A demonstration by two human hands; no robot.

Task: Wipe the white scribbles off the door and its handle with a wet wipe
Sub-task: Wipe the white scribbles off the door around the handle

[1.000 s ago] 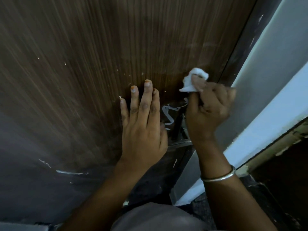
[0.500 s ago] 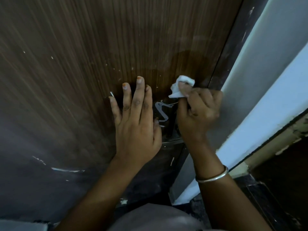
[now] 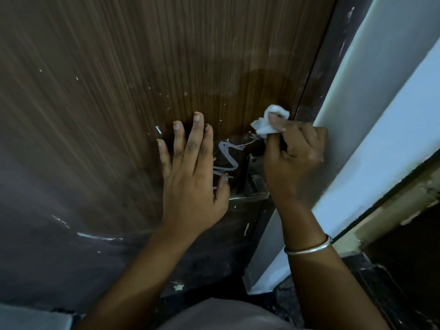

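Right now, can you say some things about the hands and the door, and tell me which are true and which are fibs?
1. The right hand pinches a white wet wipe. True.
2. The left hand lies flat on the brown door. True.
3. The white scribble beside the handle is all wiped off. False: a zigzag of it shows between the hands.
4. The silver bangle is on the left wrist. False: it is on the right wrist.

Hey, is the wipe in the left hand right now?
No, the right hand pinches the wipe, while the left hand lies flat on the door with straight fingers.
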